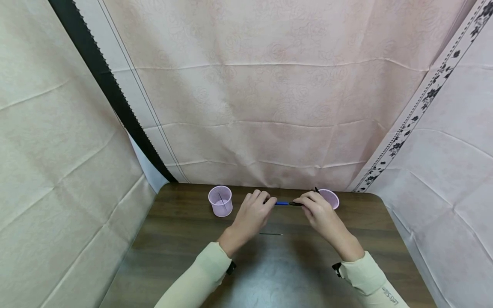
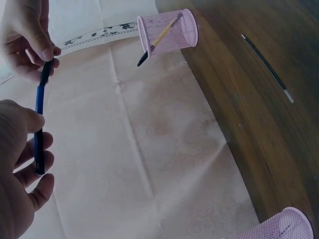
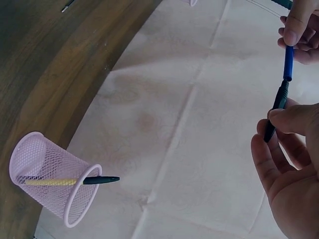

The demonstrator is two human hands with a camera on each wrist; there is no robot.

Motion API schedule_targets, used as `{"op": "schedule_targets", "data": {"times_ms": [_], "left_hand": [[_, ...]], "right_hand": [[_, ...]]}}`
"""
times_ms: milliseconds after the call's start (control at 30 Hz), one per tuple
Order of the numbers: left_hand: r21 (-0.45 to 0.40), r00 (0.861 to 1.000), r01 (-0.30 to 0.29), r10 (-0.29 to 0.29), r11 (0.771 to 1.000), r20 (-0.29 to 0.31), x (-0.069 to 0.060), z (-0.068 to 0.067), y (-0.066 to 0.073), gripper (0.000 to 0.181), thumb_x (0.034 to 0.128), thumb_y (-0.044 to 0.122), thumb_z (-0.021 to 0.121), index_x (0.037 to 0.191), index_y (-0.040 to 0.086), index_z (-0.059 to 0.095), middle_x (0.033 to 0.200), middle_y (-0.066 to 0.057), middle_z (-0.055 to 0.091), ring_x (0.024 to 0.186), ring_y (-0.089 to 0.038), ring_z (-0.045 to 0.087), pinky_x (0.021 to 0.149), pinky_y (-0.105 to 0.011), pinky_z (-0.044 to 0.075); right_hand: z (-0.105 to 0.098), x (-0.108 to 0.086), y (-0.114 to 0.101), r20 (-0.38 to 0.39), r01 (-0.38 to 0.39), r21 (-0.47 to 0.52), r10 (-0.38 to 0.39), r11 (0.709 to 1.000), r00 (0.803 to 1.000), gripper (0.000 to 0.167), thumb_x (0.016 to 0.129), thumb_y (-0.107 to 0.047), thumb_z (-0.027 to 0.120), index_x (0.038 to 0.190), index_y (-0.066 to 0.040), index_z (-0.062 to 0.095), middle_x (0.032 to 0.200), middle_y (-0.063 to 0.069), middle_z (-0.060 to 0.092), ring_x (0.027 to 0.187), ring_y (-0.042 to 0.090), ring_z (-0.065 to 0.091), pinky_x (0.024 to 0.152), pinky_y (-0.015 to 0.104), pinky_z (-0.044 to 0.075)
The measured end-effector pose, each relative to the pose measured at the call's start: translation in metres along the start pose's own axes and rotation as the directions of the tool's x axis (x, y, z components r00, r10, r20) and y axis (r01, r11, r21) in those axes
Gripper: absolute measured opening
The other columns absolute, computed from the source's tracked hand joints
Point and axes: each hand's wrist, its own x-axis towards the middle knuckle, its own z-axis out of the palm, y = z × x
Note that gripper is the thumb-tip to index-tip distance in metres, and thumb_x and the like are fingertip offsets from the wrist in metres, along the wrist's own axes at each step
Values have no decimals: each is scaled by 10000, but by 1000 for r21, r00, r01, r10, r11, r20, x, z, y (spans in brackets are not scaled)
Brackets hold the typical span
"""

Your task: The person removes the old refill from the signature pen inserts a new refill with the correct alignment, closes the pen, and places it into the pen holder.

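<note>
My left hand (image 1: 253,210) pinches a blue pen barrel (image 1: 282,203) with a black end, held level above the far part of the table. My right hand (image 1: 319,210) pinches a black tapered pen section (image 3: 280,102) between thumb and fingers. In the right wrist view the black section meets the open end of the blue barrel, at a slight angle; whether they are joined I cannot tell. Nearer me, a thin pen refill (image 2: 268,68) with a pale end lies on the wooden table, apart from both hands.
A pink mesh cup (image 1: 221,210) stands left of my hands with a thin dark stick inside. Behind my right hand is another pink mesh cup (image 3: 52,164), holding a yellow pen (image 3: 55,182) with a black end. Patterned cloth (image 1: 269,107) hangs along the table's far edge.
</note>
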Motion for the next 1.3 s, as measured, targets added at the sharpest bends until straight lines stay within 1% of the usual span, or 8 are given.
{"op": "schedule_targets", "data": {"times_ms": [133,333,567,767,900,1100,1167,1300], "left_hand": [[-5,1000,5,-5,1000,4,0,1,0,137,920,91,722,1045,140,696,921,-6,629,801,-186,546,650,-304,420],[12,1000,10,-10,1000,9,0,4,1,139,921,100,731,1044,152,693,926,7,628,811,-181,551,662,-307,432],[12,1000,11,-11,1000,3,-1,5,1,157,913,100,745,1052,161,701,924,19,633,821,-169,561,687,-308,447],[-35,999,26,-25,999,27,-1,4,0,163,928,95,736,1070,168,706,944,18,653,838,-180,570,696,-318,449],[-55,999,37,-34,998,41,-1,3,0,167,931,86,728,1074,168,702,947,16,653,847,-185,572,703,-322,446],[-58,1000,23,-23,998,6,-2,5,-1,162,918,84,736,1060,157,710,936,14,653,834,-178,574,687,-316,440],[-59,1000,19,-19,998,-7,-2,6,-2,152,918,82,736,1051,151,712,929,9,653,827,-179,573,681,-314,433],[-58,1000,16,-17,998,-12,-3,8,-4,145,921,79,731,1047,148,712,925,5,652,825,-179,574,680,-314,432]], "right_hand": [[0,1,-1,-10,12,-5,-12,1000,1000,395,720,211,788,1019,-43,746,997,89,694,932,254,665,802,399,558],[1,1,-2,-21,13,-11,-13,1000,1000,391,718,215,790,1011,-42,749,988,86,695,916,246,664,783,386,562],[1,0,-2,-17,-13,5,13,1000,1000,376,742,193,792,1021,-53,747,994,64,709,928,230,671,807,367,551],[-2,-3,-2,5,-53,30,53,998,999,319,790,129,793,1039,-68,752,1009,42,737,944,226,681,843,348,522],[-4,-3,-2,7,-54,41,54,998,999,328,790,98,808,1064,-73,754,1022,37,761,940,231,697,841,345,523],[-5,-2,-1,23,-58,74,57,996,998,351,804,132,780,1095,-60,743,1048,45,765,970,227,705,874,283,519],[-6,-3,0,18,-62,76,61,995,998,355,807,154,764,1089,-59,743,1042,47,761,972,223,704,877,265,520],[-6,-3,1,3,-77,73,77,994,997,368,797,175,761,1075,-66,743,1030,38,749,960,204,700,858,232,523]]}}
